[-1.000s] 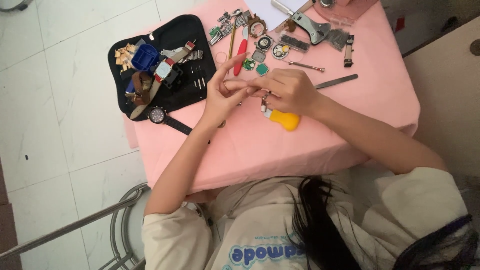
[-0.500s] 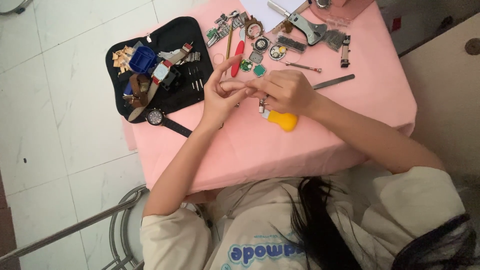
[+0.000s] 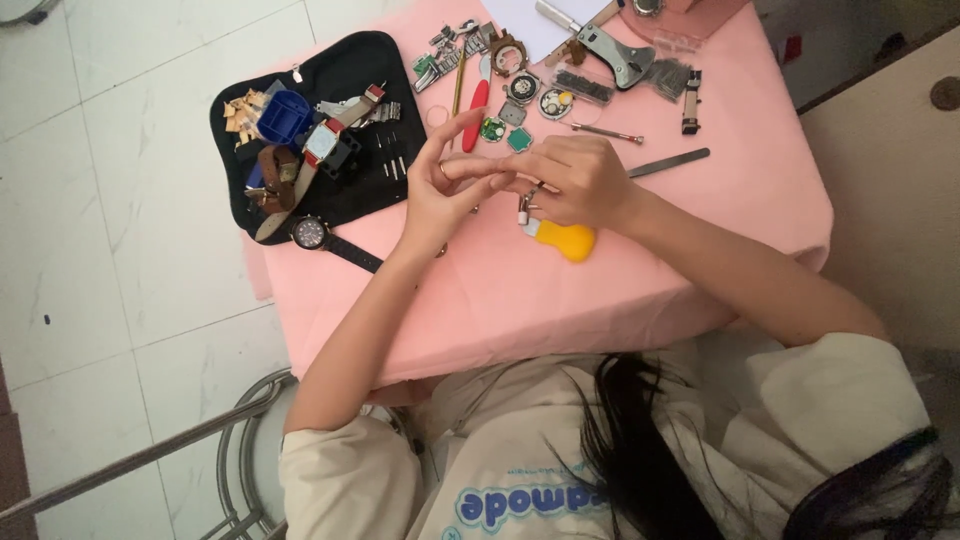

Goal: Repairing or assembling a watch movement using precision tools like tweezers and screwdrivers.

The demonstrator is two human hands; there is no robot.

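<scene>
While both hands hover over the middle of the worktop [image 3: 640,290], they meet fingertip to fingertip. Left hand [image 3: 437,195]: grip loose, fingers fanned toward the far edge, nothing held that I can see. Right hand [image 3: 578,180]: grip curled tight, fingertips pressed against the left hand's fingers. Anything small pinched there is hidden, so I cannot tell.

Yellow-handled tool [image 3: 568,241] sits just under the right hand, on the near side. Its long axis runs roughly along the worktop's near edge, with the metal tip pointing toward the left hand. I cannot tell whether it touches the palm or lies free. The right hand is clearly the nearer one.

Around them:
- Flat metal bar [image 3: 668,163] by the right wrist.
- Red-handled tool [image 3: 475,105] and small green discs [image 3: 492,128] just beyond the fingertips.
- Black pouch [image 3: 340,60] at the far left corner, with a wristwatch [image 3: 310,233] on its near rim.

Nothing lies between hands and tool.
</scene>
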